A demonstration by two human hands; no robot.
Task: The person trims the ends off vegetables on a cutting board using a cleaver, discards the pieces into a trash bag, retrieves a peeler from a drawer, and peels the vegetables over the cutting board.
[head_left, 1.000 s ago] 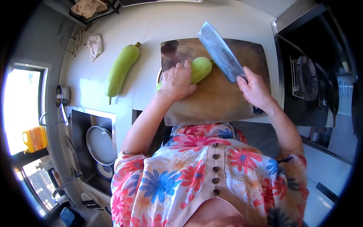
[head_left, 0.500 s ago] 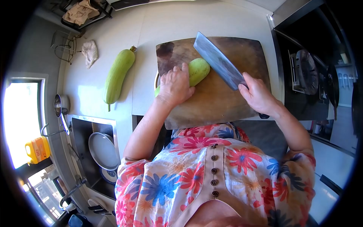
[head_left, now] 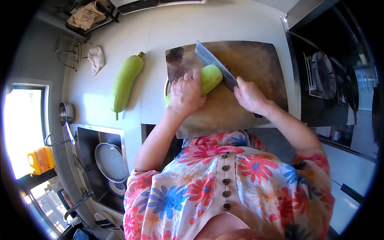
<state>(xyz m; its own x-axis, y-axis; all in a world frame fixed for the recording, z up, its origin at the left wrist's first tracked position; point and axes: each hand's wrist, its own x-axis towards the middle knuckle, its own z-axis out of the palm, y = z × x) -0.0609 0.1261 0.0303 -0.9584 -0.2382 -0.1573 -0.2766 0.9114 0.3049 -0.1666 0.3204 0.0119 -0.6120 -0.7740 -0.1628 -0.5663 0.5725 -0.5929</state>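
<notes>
A pale green gourd (head_left: 211, 78) lies slantwise on the brown cutting board (head_left: 236, 116). My left hand (head_left: 187, 94) is wrapped over its lower left part and covers much of it. In my right hand (head_left: 251, 96) is the handle of a broad cleaver (head_left: 215, 63). The blade stands close against the gourd's upper right end; whether it touches cannot be made out. A second, whole green gourd (head_left: 127, 84) rests on the white counter (head_left: 156, 28), left of the board.
A crumpled cloth (head_left: 96, 59) and a wire rack (head_left: 72, 56) are at the back left. The sink at the lower left holds a grey pan (head_left: 111, 162). A small pot (head_left: 66, 114) sits beside it. The dark stove area is at the right.
My right hand has moved left with the cleaver, bringing the blade from above and right of the gourd to beside its end. My left hand has kept its hold.
</notes>
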